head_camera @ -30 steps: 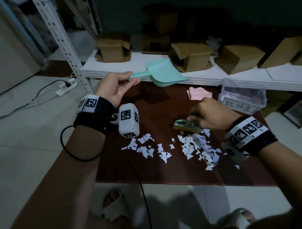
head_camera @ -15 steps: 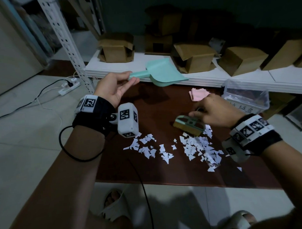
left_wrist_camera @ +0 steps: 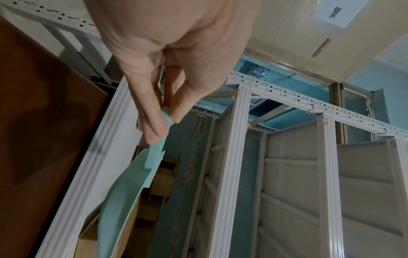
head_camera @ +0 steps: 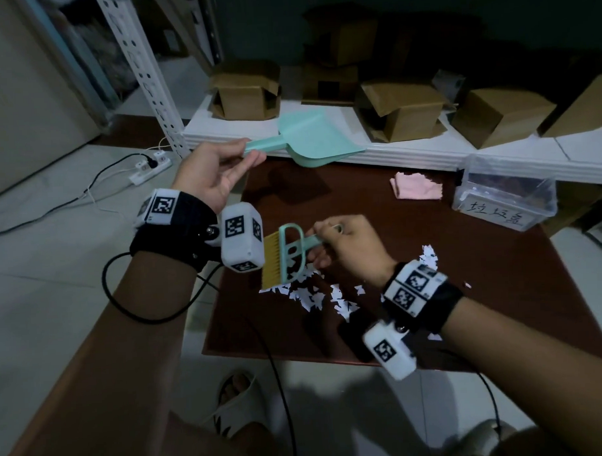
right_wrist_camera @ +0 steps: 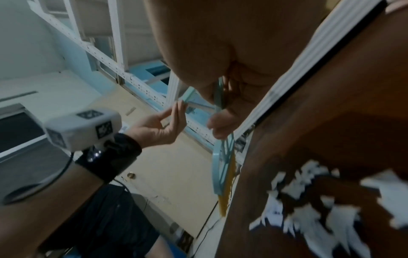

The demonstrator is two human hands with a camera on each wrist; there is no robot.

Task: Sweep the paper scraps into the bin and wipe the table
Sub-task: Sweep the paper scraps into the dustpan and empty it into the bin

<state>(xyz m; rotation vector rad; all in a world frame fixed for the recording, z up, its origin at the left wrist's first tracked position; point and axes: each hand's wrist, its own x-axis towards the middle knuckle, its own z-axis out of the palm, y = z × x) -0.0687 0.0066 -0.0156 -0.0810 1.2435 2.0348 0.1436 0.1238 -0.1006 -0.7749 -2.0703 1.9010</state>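
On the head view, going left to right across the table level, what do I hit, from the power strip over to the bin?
Power strip on the floor → left hand pinching the dustpan handle → brush → right hand gripping its handle → pink cloth → clear plastic bin.

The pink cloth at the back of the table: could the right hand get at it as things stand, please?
Probably not yet: the right hand grips the brush, though nothing lies between it and the pink cloth.
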